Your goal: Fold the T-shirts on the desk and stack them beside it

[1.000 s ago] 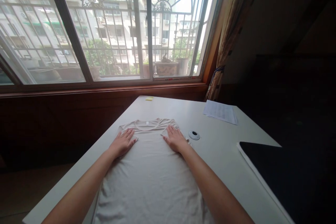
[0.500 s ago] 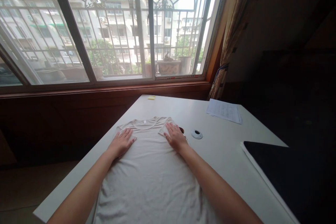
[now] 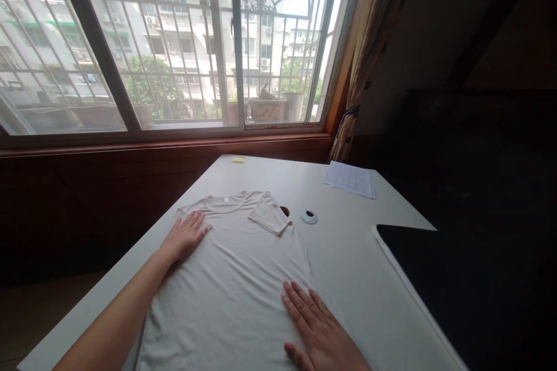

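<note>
A pale beige T-shirt (image 3: 243, 266) lies spread on the white table (image 3: 348, 255), its neckline toward the window. Its right-hand sleeve (image 3: 270, 214) is folded inward over the body, and creases run across the fabric. My left hand (image 3: 185, 235) rests flat on the shirt near the left-hand sleeve, which it partly covers, fingers stretched out. Lower down on the right side, my right hand (image 3: 317, 327) lies flat with its fingers extended over the cloth. Neither hand grips anything. The shirt's bottom hem is out of view.
Beside the folded sleeve are a hole (image 3: 285, 211) in the tabletop and a round grommet cover (image 3: 308, 217). Papers (image 3: 350, 179) lie at the back right, a yellow note (image 3: 238, 159) at the far edge. A black panel or mat (image 3: 418, 290) borders the right side.
My right hand has slid from the folded sleeve down the shirt's right side toward me, uncovering the sleeve. My left hand stays on the left shoulder area. The view has shifted slightly right.
</note>
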Demonstrator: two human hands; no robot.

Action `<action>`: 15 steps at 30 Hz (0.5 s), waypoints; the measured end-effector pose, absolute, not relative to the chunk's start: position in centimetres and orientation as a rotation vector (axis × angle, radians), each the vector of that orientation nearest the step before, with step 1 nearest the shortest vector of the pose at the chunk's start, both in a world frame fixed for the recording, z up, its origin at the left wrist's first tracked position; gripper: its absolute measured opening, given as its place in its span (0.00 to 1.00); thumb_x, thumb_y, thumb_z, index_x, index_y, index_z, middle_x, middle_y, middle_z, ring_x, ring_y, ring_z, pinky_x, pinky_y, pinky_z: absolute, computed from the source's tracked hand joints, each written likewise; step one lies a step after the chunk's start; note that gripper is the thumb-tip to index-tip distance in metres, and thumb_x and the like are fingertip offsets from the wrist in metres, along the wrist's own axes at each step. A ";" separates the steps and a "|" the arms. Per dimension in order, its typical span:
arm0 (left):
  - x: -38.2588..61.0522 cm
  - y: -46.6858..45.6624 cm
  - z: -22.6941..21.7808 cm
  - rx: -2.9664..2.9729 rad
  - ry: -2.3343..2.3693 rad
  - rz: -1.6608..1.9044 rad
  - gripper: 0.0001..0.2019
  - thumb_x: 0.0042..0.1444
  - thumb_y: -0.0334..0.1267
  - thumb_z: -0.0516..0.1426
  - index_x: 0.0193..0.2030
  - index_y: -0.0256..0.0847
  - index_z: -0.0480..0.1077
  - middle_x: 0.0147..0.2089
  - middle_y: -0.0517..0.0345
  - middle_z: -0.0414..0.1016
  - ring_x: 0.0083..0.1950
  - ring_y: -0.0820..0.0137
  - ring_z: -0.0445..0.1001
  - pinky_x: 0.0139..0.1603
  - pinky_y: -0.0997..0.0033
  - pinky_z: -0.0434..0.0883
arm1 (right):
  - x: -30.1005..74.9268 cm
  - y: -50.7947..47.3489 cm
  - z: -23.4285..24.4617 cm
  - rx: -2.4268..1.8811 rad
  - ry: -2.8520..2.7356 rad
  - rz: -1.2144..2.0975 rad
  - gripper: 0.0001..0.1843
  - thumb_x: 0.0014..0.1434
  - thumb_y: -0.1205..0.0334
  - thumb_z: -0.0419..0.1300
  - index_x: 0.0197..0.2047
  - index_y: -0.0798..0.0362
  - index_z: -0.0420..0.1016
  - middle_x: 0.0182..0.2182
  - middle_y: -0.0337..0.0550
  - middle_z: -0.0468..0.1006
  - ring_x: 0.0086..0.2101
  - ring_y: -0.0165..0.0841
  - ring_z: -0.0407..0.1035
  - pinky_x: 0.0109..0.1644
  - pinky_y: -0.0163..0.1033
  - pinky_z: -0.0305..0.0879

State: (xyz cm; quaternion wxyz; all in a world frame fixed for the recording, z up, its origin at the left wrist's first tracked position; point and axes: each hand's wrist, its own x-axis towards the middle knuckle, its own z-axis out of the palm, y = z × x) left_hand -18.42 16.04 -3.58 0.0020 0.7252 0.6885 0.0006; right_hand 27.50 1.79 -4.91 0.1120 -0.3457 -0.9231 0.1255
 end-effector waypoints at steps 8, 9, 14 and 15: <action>-16.0 14.2 -3.5 2.136 2.316 -0.066 0.35 0.71 0.53 0.35 0.77 0.34 0.42 0.79 0.50 0.35 0.78 0.55 0.38 0.73 0.40 0.44 | 30.9 6.6 -2.1 -1.013 -2.760 0.398 0.39 0.68 0.41 0.52 0.75 0.40 0.40 0.73 0.38 0.44 0.71 0.43 0.44 0.75 0.56 0.40; -15.6 13.6 -3.5 2.106 2.349 -0.079 0.35 0.70 0.53 0.35 0.77 0.33 0.42 0.79 0.49 0.34 0.78 0.54 0.38 0.73 0.39 0.45 | 31.4 7.1 -1.9 -1.007 -2.772 0.406 0.38 0.69 0.41 0.52 0.75 0.40 0.41 0.73 0.38 0.44 0.71 0.43 0.43 0.75 0.56 0.40; -13.6 9.6 -3.3 2.011 2.368 -0.141 0.36 0.69 0.56 0.38 0.77 0.36 0.44 0.79 0.47 0.34 0.78 0.51 0.39 0.71 0.37 0.49 | 33.7 9.1 -1.0 -0.991 -2.848 0.451 0.38 0.69 0.41 0.51 0.75 0.40 0.41 0.73 0.37 0.43 0.72 0.41 0.40 0.76 0.55 0.37; -13.5 8.9 -3.0 2.018 2.339 -0.148 0.37 0.68 0.58 0.40 0.77 0.37 0.46 0.79 0.47 0.36 0.78 0.50 0.40 0.70 0.37 0.51 | 34.2 9.4 -0.8 -0.982 -2.855 0.448 0.38 0.69 0.41 0.52 0.75 0.39 0.41 0.74 0.37 0.44 0.72 0.41 0.41 0.76 0.55 0.36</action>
